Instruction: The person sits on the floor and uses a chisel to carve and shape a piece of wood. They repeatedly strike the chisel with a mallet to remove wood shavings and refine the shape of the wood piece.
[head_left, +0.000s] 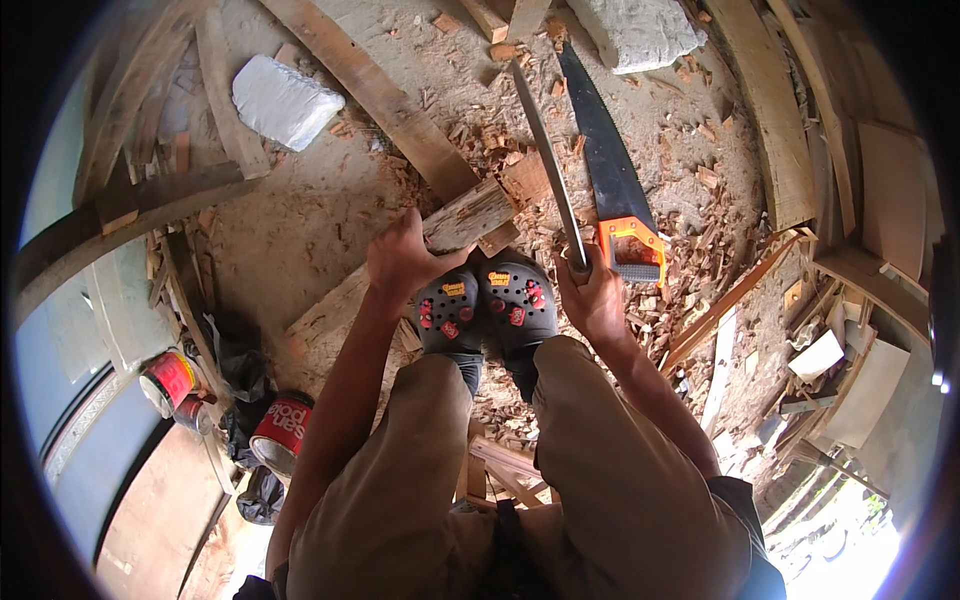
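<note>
Gripping a weathered length of wood [465, 217], the left hand [402, 260] has its thumb stretched along the near side; the other fingers bend over the far side and are partly hidden. The right hand [592, 298] is closed around the base of a long, narrow blade [546, 155], which points up and away, seen nearly edge-on. The wood sits between the hands, just beyond the toes of two dark clogs [518, 272] dotted with charms, and its splintered end comes near the blade; whether they touch, I cannot tell.

Just right of the blade, a handsaw [610, 160] with an orange-and-grey handle lies on the dirt floor [300, 215], apart from the right hand. Wood chips [685, 222] are scattered around it. A long plank [370, 88] runs from the upper edge down toward the held wood, with a whitish stone block [285, 102] to its left and a larger pale block [638, 35] near the saw's tip. Khaki trousers [420, 440] fill the lower middle. Farther left stand a red can [283, 428] and black plastic [240, 358]; a thick beam [770, 110] lies at upper right.
</note>
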